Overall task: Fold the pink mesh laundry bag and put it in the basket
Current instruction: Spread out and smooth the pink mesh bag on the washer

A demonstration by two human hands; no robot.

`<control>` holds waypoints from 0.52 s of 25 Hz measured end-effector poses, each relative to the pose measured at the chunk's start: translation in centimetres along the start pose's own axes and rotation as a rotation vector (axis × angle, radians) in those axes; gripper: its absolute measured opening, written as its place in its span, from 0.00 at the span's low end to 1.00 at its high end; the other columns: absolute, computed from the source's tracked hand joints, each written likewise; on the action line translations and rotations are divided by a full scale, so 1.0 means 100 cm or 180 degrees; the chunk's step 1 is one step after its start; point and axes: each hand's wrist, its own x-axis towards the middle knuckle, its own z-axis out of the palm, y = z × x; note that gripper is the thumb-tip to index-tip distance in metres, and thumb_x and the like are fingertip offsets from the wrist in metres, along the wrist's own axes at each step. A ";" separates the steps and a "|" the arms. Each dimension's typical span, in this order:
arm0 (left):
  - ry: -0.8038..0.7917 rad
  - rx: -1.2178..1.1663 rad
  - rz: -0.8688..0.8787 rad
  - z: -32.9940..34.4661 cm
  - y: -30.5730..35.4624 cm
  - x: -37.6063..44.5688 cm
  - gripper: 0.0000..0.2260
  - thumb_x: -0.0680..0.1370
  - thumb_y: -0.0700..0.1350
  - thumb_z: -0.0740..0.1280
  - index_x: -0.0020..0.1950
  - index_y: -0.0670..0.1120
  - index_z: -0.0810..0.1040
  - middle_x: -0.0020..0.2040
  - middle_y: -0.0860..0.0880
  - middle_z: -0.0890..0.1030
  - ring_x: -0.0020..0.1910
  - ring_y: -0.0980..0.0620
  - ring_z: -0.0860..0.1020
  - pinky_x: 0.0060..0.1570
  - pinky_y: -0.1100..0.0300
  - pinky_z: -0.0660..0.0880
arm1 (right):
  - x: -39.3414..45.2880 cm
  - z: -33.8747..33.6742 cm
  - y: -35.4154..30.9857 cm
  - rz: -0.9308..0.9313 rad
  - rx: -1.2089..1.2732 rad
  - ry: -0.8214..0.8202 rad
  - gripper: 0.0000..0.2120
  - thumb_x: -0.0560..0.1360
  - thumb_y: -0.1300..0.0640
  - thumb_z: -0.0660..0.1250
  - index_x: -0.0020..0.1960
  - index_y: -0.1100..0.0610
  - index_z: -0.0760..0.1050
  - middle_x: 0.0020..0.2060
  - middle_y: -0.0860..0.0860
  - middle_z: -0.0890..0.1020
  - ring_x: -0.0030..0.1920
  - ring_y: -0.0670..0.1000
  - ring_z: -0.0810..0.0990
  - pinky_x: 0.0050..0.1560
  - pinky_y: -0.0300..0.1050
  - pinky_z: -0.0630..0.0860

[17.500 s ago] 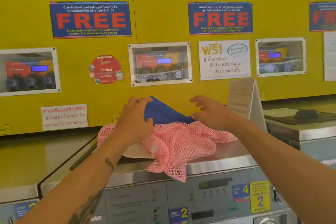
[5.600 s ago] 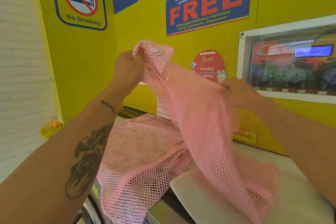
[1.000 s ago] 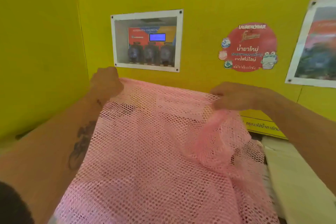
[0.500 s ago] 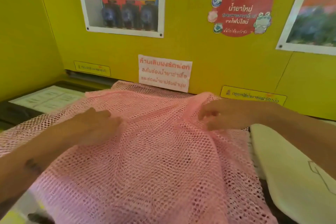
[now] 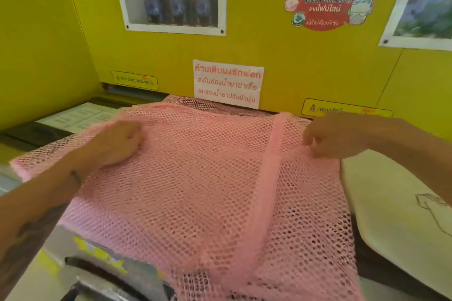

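The pink mesh laundry bag (image 5: 200, 183) lies spread flat over the top of a washing machine, its near edge hanging over the front. A denser pink band runs from the far right corner down toward me. My left hand (image 5: 115, 144) rests on the bag's left part with the fingers curled into the mesh. My right hand (image 5: 332, 137) pinches the mesh at the far right, beside the band. No basket is in view.
A cream cloth item (image 5: 391, 222) with a line drawing lies right of the bag. The yellow wall (image 5: 281, 56) with a white notice (image 5: 227, 83) stands directly behind. A dark lid with a paper sheet (image 5: 73, 117) lies at left. The machine's front panel (image 5: 97, 256) is below.
The bag, held up in the air a second ago, now lies spread on the machine top. Both hands have moved apart, pulling the mesh flatter.
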 end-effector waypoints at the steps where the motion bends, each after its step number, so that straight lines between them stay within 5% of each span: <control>1: 0.0369 -0.0171 0.0033 -0.003 0.001 -0.005 0.18 0.82 0.51 0.58 0.71 0.49 0.71 0.73 0.44 0.70 0.71 0.42 0.67 0.71 0.45 0.63 | -0.009 0.001 -0.008 -0.0067 0.0147 0.0212 0.13 0.80 0.48 0.61 0.61 0.49 0.78 0.52 0.44 0.79 0.49 0.45 0.74 0.52 0.45 0.74; 4: 0.1067 -0.0569 0.0532 -0.023 0.014 -0.041 0.08 0.79 0.42 0.64 0.52 0.53 0.79 0.56 0.47 0.81 0.55 0.47 0.78 0.55 0.52 0.73 | -0.038 0.001 -0.045 -0.0794 0.0863 0.0569 0.13 0.75 0.38 0.57 0.57 0.38 0.74 0.45 0.36 0.76 0.45 0.37 0.75 0.47 0.42 0.74; 6: 0.0785 -0.0632 0.0856 -0.038 0.022 -0.080 0.11 0.76 0.39 0.66 0.43 0.56 0.78 0.43 0.53 0.81 0.42 0.56 0.77 0.42 0.60 0.73 | -0.057 0.003 -0.072 -0.1310 0.1232 0.0350 0.19 0.70 0.32 0.57 0.59 0.32 0.67 0.50 0.34 0.74 0.52 0.35 0.74 0.50 0.40 0.74; 10: -0.0423 -0.0440 0.1085 -0.049 0.022 -0.159 0.13 0.72 0.41 0.65 0.47 0.59 0.79 0.42 0.58 0.77 0.41 0.56 0.75 0.37 0.68 0.71 | -0.059 0.012 -0.113 -0.1978 0.0929 0.0634 0.27 0.72 0.35 0.61 0.69 0.31 0.56 0.62 0.37 0.65 0.62 0.41 0.65 0.60 0.45 0.68; 13: 0.0066 -0.0306 0.0353 -0.031 0.004 -0.194 0.13 0.73 0.41 0.69 0.49 0.61 0.75 0.40 0.57 0.74 0.40 0.57 0.73 0.38 0.66 0.68 | -0.041 0.014 -0.130 -0.2097 0.0595 0.0385 0.15 0.75 0.39 0.64 0.60 0.39 0.69 0.56 0.39 0.71 0.57 0.43 0.70 0.59 0.47 0.72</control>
